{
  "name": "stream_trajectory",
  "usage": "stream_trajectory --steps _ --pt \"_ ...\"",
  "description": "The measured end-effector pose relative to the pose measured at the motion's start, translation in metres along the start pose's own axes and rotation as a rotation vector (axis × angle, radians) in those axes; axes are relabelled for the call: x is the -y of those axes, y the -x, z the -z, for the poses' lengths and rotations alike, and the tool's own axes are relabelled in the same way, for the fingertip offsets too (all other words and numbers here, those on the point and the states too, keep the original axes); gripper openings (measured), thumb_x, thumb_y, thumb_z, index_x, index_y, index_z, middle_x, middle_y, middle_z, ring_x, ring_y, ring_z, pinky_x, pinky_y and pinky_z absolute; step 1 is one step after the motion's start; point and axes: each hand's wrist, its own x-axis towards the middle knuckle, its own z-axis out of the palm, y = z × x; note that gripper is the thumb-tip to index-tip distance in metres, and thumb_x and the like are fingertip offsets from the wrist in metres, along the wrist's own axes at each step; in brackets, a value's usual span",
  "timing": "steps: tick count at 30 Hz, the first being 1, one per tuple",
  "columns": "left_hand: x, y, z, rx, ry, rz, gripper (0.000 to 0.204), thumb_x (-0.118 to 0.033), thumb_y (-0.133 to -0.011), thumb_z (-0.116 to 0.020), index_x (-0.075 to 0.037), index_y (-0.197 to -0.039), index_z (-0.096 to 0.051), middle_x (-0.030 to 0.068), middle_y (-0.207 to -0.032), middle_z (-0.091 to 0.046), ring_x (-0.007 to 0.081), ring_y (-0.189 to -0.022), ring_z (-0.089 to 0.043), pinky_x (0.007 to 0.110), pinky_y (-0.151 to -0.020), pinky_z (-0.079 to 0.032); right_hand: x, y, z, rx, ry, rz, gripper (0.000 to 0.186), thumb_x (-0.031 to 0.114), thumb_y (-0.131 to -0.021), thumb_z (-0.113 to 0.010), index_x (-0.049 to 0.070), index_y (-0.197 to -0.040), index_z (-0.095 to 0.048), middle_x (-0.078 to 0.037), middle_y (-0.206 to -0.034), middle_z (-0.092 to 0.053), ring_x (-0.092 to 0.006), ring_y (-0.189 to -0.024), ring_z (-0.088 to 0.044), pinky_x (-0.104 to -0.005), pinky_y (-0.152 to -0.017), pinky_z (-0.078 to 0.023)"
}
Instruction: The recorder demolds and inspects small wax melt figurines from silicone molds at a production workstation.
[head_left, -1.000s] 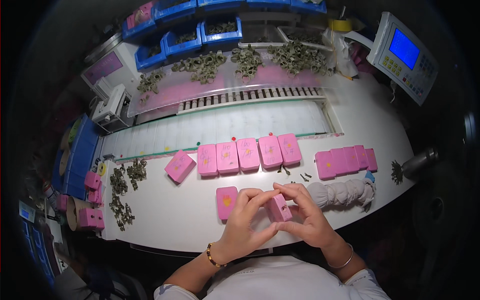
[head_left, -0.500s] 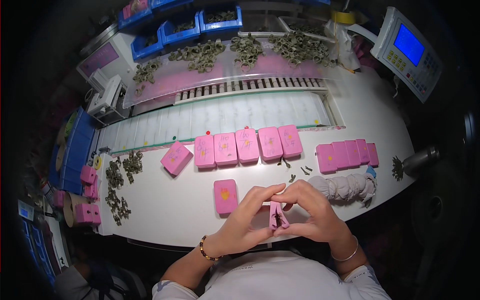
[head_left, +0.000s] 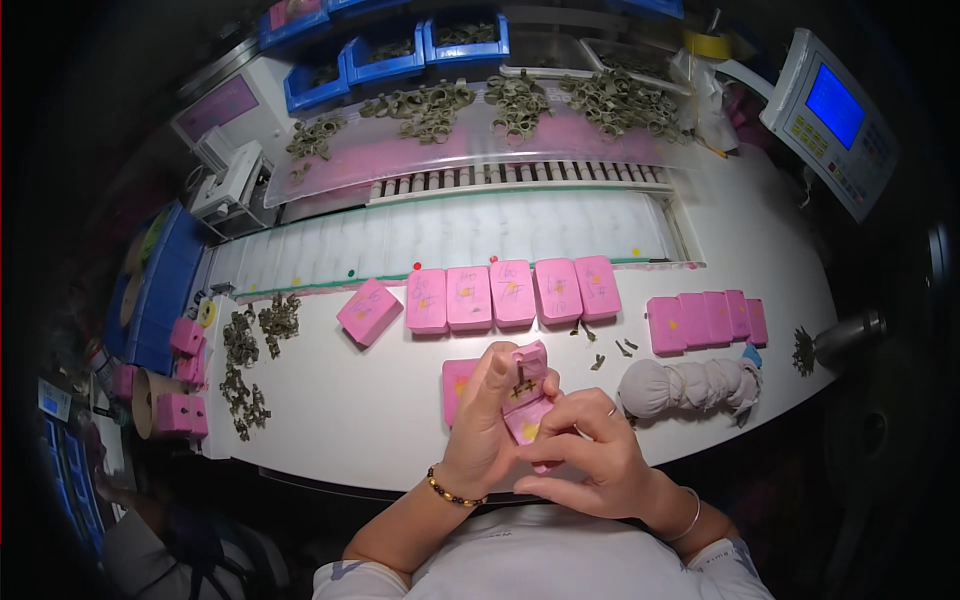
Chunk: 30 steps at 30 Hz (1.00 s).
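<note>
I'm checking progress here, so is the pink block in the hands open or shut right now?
Open. The pink block is split into two halves spread apart, with a small dark piece showing on the inner face; the left hand and right hand hold it.

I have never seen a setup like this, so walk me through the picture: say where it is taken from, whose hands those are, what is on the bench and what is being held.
The picture comes from a fisheye camera on a person's head, looking down; that is why straight edges bend. There is no robot, only the wearer's two bare hands. The left hand and the right hand together hold a pink case that is hinged open, with a small dark part inside. On the white bench stand a row of pink cases and a second group to the right; one more lies behind the hands. Greenish metal parts lie in heaps on the left, and more sit on a clear tray at the back. A rolled cloth lies to the right, and a control panel stands at the upper right.
</note>
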Motion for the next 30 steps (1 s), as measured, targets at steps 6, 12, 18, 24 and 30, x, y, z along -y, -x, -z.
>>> stream_trajectory --steps 6,12,18,24,30 --pt "-0.005 -0.004 -0.006 -0.114 0.029 0.012 0.023 -0.035 -0.103 -0.047 -0.015 -0.092 -0.045 0.0136 -0.081 -0.063 0.0186 -0.067 -0.063 0.031 -0.063 -0.054 0.001 -0.001 0.007 -0.036 -0.211 -0.103 0.039 0.008 -0.080 -0.082 0.000 -0.115 -0.068 -0.012 -0.102 -0.070 -0.0220 -0.080 -0.068 -0.0301 -0.070 -0.054" --pt "-0.005 -0.008 -0.011 -0.224 -0.059 0.054 0.015 -0.024 -0.101 -0.043 -0.011 -0.095 -0.048 0.0083 -0.079 -0.060 0.0173 -0.065 -0.061 0.030 -0.062 -0.052 0.002 -0.004 0.008 -0.202 -0.153 -0.177 0.040 -0.001 -0.081 -0.078 -0.001 -0.119 -0.064 -0.012 -0.103 -0.071 -0.0158 -0.082 -0.070 -0.0244 -0.060 -0.052" --pt "0.002 -0.007 -0.013 -0.295 -0.330 -0.022 0.011 -0.014 -0.099 -0.042 -0.007 -0.102 -0.050 0.0037 -0.090 -0.057 0.0111 -0.076 -0.056 0.027 -0.068 -0.048 0.003 -0.011 0.006 -0.133 -0.054 -0.189 0.033 -0.002 -0.079 -0.078 0.002 -0.110 -0.068 -0.008 -0.091 -0.071 -0.0151 -0.070 -0.064 -0.0256 -0.053 -0.047" --pt "0.005 -0.009 -0.006 -0.303 -0.492 -0.061 0.012 -0.012 -0.098 -0.043 -0.006 -0.107 -0.047 0.0073 -0.092 -0.059 0.0159 -0.078 -0.062 0.029 -0.068 -0.051 0.001 -0.009 0.003 -0.123 0.025 -0.060 0.029 -0.007 -0.074 -0.077 0.005 -0.099 -0.069 -0.007 -0.084 -0.070 -0.0194 -0.067 -0.063 -0.0292 -0.055 -0.048" --pt "-0.006 -0.010 -0.002 -0.264 -0.025 0.078 0.025 -0.032 -0.106 -0.043 -0.009 -0.101 -0.052 0.0080 -0.088 -0.062 0.0237 -0.063 -0.063 0.035 -0.057 -0.052 0.005 -0.009 0.016 -0.231 0.134 0.186 0.034 -0.008 -0.069 -0.078 0.008 -0.098 -0.069 -0.006 -0.091 -0.073 -0.0206 -0.072 -0.065 -0.0294 -0.062 -0.052"
